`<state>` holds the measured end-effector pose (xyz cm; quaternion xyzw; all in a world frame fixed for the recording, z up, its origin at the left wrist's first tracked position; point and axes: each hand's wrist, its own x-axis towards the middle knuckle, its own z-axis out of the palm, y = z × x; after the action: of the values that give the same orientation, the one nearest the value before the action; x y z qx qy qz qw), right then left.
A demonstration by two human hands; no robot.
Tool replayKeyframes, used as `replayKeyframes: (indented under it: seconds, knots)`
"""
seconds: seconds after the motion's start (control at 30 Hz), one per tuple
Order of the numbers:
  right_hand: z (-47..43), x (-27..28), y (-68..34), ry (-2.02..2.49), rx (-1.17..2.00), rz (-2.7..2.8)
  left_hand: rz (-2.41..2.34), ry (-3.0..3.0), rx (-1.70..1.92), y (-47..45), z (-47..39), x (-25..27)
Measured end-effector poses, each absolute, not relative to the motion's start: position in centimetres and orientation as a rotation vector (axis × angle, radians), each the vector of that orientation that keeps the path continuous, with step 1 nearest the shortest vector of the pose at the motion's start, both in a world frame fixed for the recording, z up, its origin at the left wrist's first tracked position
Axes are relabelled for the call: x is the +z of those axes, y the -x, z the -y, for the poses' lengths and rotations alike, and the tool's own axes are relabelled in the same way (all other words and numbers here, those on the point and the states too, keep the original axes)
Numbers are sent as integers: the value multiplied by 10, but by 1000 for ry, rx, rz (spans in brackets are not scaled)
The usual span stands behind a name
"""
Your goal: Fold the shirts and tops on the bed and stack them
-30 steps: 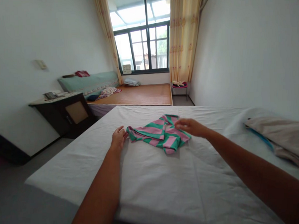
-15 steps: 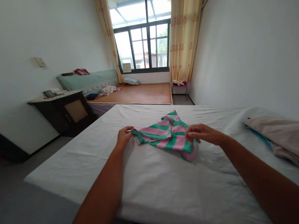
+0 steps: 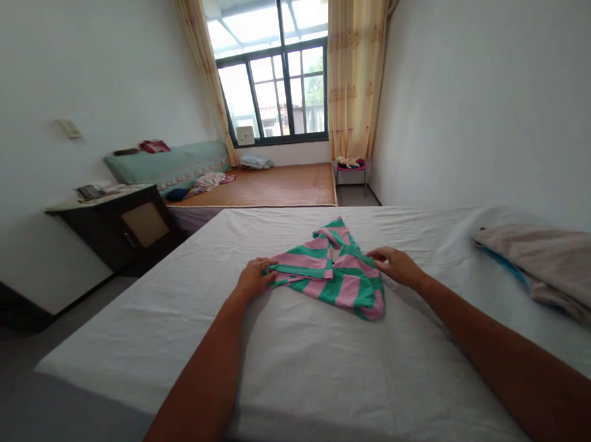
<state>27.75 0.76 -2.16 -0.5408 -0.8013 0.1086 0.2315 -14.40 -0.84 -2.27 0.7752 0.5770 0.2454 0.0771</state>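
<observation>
A pink-and-green striped garment (image 3: 347,288) lies partly folded on the white-sheeted surface (image 3: 315,373); its exact kind cannot be made out. My left hand (image 3: 255,277) is closed at the garment's narrow left end, fingers above the cloth and thumb at its near edge. At the upper right edge, my right hand (image 3: 396,265) pinches the cloth between thumb and fingers, with the fingertips partly hidden. Between the hands, one striped flap lies over the rest, and a corner points away toward the far side.
A beige folded cloth (image 3: 553,262) with a blue layer beneath lies at the right. Beyond the sheet stands a bed with a brown mat (image 3: 283,185). A dark cabinet (image 3: 143,227) is at the left, and a small pink stool (image 3: 351,166) stands below the curtain.
My right hand has shifted up along the garment's right edge, and the cloth there lies flatter. My left hand has moved slightly further over the left end. The view has turned a little right.
</observation>
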Motion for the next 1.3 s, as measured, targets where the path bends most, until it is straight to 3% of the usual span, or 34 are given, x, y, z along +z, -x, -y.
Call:
replayKeyframes:
  seconds: [0.1, 0.23, 0.5, 0.73, 0.9, 1.13, 1.3]
  knots:
    - [-5, -26, -275, 1593, 96, 2150, -1747, -2337, 649, 148, 7, -19]
    - [-1, -25, -267, 1466, 332, 2232, -1989, -2283, 629, 141, 11, -14]
    - [44, 31, -247, 668, 1439, 1820, -2110, -1888, 1127, 150, 5, -17]
    - [88, 30, -208, 216, 2056, 2444, -2014, -1923, 1138, 155, 5, -21]
    - [81, 28, -204, 421, 1907, 2356, -1911, -1928, 1014, 155, 8, -23]
    - [5, -8, -250, 1391, 773, 1782, -1616, -2185, 793, 150, 13, -17]
    - [-35, -33, -254, 1603, 551, 1819, -1676, -2197, 807, 142, 16, -12]
